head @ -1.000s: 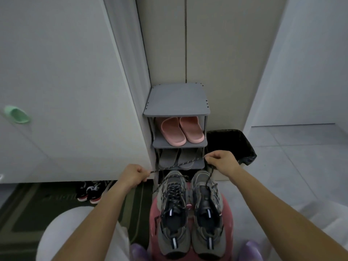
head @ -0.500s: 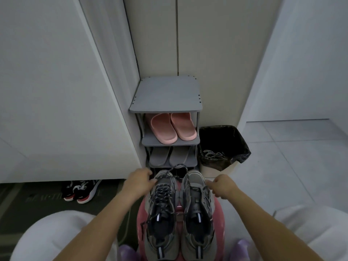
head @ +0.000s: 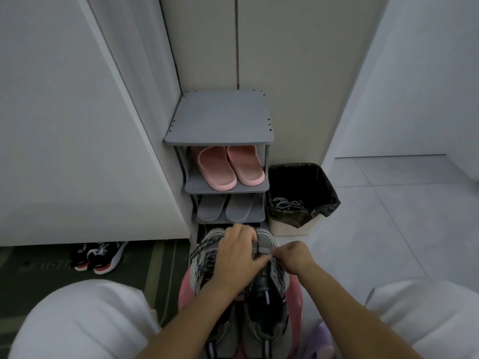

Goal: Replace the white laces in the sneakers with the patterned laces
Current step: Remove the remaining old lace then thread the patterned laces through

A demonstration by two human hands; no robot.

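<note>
While both sneakers (head: 264,301) stand on the pink stool (head: 186,288) at lower centre of frame, I record the left hand (head: 238,257) curled over the toe of the frame-right one, gripping it. The right hand (head: 294,257) pinches the patterned lace (head: 258,248) just beside the left thumb. White laces (head: 286,204) lie in the bin (head: 290,229), centre right.

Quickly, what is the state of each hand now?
Left hand: curled over the toes of the sneakers; a hold cannot be told.
Right hand: pinching the patterned lace.
</note>
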